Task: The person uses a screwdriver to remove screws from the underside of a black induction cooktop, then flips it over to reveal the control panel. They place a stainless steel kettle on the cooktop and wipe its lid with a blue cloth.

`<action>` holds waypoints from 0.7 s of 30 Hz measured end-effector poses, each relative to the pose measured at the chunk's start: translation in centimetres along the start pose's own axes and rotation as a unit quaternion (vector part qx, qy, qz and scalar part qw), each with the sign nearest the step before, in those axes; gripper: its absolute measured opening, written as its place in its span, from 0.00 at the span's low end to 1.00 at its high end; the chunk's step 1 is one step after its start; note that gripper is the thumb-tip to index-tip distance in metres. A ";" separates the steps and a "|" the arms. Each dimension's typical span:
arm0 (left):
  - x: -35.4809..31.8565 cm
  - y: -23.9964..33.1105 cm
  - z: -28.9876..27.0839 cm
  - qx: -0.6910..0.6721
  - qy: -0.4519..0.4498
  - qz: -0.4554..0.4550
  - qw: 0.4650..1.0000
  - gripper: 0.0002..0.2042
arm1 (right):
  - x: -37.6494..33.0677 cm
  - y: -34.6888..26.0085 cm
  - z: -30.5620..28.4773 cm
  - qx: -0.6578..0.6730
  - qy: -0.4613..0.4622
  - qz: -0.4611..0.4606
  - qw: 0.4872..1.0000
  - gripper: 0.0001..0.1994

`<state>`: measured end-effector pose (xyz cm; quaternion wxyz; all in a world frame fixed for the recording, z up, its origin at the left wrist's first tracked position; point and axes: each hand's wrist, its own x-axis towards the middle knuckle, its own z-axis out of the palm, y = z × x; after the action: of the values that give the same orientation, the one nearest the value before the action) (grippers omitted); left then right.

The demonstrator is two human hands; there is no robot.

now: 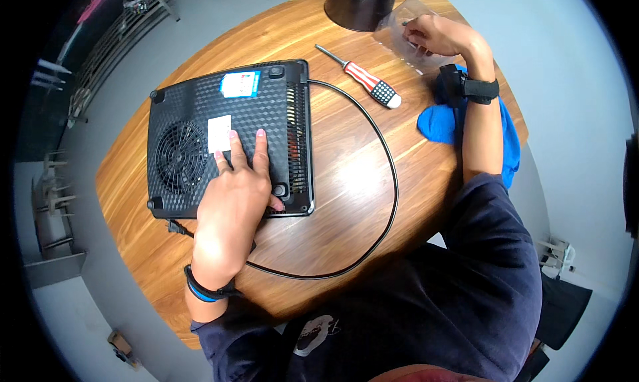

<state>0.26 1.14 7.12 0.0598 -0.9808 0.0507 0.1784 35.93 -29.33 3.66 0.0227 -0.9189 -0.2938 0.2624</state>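
Note:
An induction cooker (266, 109) lies bottom up on the table, its round fan grille and corner feet showing. Across its underside my left hand (236, 182) rests with fingers spread, the fingertips at a white label (219, 134). At the far right my right hand (432, 35) is over a clear plastic tray (416, 59), fingers curled in a pinch. A small dark bit shows at those fingertips, too small to name. Between the cooker and the tray lies a screwdriver (366, 79) with a red, white and black handle.
A black power cord (393, 182) loops from the cooker across the wooden table (333, 209), its plug (177, 227) by the cooker's near edge. Beneath my right forearm is a blue cloth (437, 123). A dark cylindrical container (359, 5) stands at the far edge.

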 end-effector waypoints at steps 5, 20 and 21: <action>0.5 1.1 0.1 0.021 0.027 -0.013 0.999 0.51 | -1.0 2.0 0.2 0.130 0.047 -0.010 0.990 0.10; 1.4 2.8 1.3 -0.005 0.053 -0.034 0.998 0.53 | -2.3 2.9 0.1 -0.131 -0.044 0.121 0.983 0.15; 1.4 2.8 1.3 -0.010 0.054 -0.035 0.998 0.53 | -1.9 3.0 0.2 -0.131 -0.059 0.118 0.983 0.16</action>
<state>0.77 -1.57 5.09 0.0530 -0.9908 0.0175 0.1234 36.08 -32.85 3.76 -0.1462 -0.9249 -0.2163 0.2764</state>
